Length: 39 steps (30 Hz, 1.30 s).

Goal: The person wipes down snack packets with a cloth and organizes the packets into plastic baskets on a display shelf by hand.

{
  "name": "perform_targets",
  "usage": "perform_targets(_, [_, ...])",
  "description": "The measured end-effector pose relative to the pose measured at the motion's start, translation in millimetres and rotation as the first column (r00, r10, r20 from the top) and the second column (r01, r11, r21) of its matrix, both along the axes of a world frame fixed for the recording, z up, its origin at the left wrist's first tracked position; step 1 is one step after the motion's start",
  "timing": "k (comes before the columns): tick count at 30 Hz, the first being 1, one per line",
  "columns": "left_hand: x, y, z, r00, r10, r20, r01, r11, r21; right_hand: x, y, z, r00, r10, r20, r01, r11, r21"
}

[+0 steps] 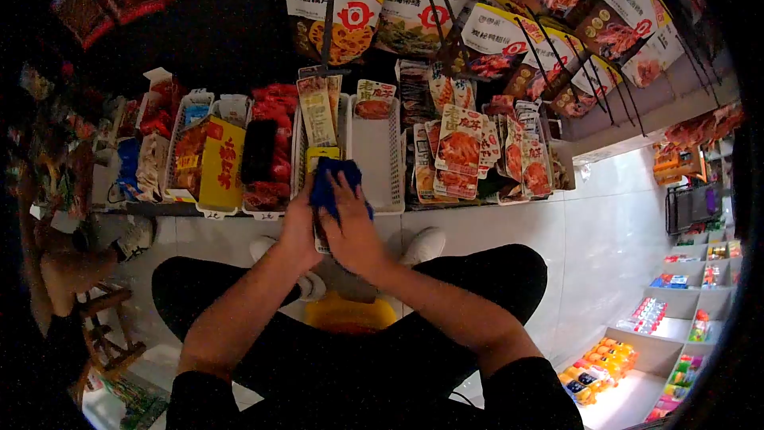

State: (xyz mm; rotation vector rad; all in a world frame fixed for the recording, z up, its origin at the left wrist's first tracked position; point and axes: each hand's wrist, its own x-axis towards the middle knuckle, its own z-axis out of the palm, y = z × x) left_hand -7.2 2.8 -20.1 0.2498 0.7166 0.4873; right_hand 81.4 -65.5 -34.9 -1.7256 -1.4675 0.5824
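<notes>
Both hands meet in front of the snack baskets. My right hand presses a dark blue cloth with its fingers slightly spread over it. On the cloth's left side my left hand is wrapped round a packet whose lower end shows between the hands; its print is hidden. Just beyond is a white basket with long beige packets and a yellow label. Beside it, another white basket holds a red and white packet at its far end.
Baskets with red packets, a black phone-like object and a yellow box stand left. Packed snacks fill the right side. Large bags hang above on black hooks. A yellow object lies between the knees.
</notes>
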Motion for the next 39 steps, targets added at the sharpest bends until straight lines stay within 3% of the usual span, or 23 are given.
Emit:
perform_targets(3, [-14,9,-14,0.998,0.032,0.045,-0.031,0.999,-0.033,-19,-18,16,0.994,0.076,-0.081,-0.074,0.997,0.031])
perform_targets(7, [-20,24,-21,0.995,0.014,0.098,-0.025,0.993,0.112,-21,-26,14,0.984,0.093,-0.154,-0.100,0.994,-0.038])
perform_targets(9, [-22,30,-19,0.996,0.088,-0.016,-0.087,0.993,0.081,-17,-26,25,0.961,0.035,-0.274,-0.075,0.988,-0.135])
perform_targets(11, [-20,40,-9,0.996,0.082,-0.025,-0.080,0.994,0.077,-10,-19,42,0.872,-0.250,-0.421,0.121,0.943,-0.310])
perform_targets(14, [-18,43,18,0.993,0.098,0.061,-0.098,0.995,0.012,30,-26,-12,0.770,-0.458,-0.443,0.355,0.886,-0.299])
perform_targets(15, [-20,43,29,0.994,0.100,-0.044,-0.098,0.994,0.040,42,-28,-27,0.706,-0.512,-0.489,0.439,0.859,-0.264])
perform_targets(16, [-20,41,31,0.995,0.095,-0.011,-0.095,0.995,0.029,45,-20,2,0.510,-0.591,-0.625,0.541,0.785,-0.302])
perform_targets(18, [-15,40,33,0.995,0.075,0.061,-0.076,0.997,0.008,48,-13,15,0.436,-0.651,-0.621,0.616,0.719,-0.322])
perform_targets(19, [-12,37,34,0.996,0.063,0.055,-0.064,0.998,0.011,46,-12,13,0.571,-0.655,-0.494,0.603,0.744,-0.290])
perform_targets(21, [-8,27,28,0.996,0.006,0.085,-0.013,0.997,0.080,35,-9,24,0.900,-0.361,-0.243,0.299,0.919,-0.258])
perform_targets(22, [-4,20,24,0.995,-0.026,0.100,0.014,0.993,0.117,29,-7,31,0.978,-0.173,-0.120,0.142,0.963,-0.228])
perform_targets(23, [-1,12,18,0.996,0.005,-0.084,0.007,0.991,0.136,19,0,26,0.987,-0.017,0.157,0.027,0.998,-0.065])
perform_targets(24, [-1,8,20,0.994,-0.004,-0.108,0.020,0.988,0.151,14,5,21,0.893,0.093,0.441,-0.132,0.989,0.059])
perform_targets(27, [-5,-4,24,0.985,-0.049,-0.164,0.075,0.985,0.153,22,10,15,0.919,0.043,0.391,-0.088,0.991,0.097])
perform_targets(28, [-5,-9,22,0.982,-0.083,-0.167,0.105,0.986,0.127,23,14,15,0.985,-0.007,0.175,-0.009,0.996,0.089])
perform_targets(30, [-1,-12,22,0.972,-0.111,-0.206,0.135,0.985,0.104,27,20,15,0.957,-0.121,-0.263,0.131,0.991,0.019])
perform_targets(33, [0,-6,26,0.963,-0.051,-0.263,0.088,0.988,0.130,10,9,12,0.974,-0.172,-0.150,0.178,0.984,0.026])
perform_targets(36, [-9,7,12,0.989,0.030,-0.147,-0.011,0.991,0.131,-7,-7,12,0.985,0.047,0.168,-0.059,0.996,0.065])
perform_targets(38, [-17,19,6,1.000,0.009,-0.004,-0.009,0.998,0.069,-14,-14,18,0.966,0.169,0.197,-0.177,0.984,0.019])
perform_targets(39, [-18,21,6,0.998,-0.028,0.054,0.021,0.992,0.126,-14,-15,16,0.957,0.203,0.208,-0.214,0.976,0.035])
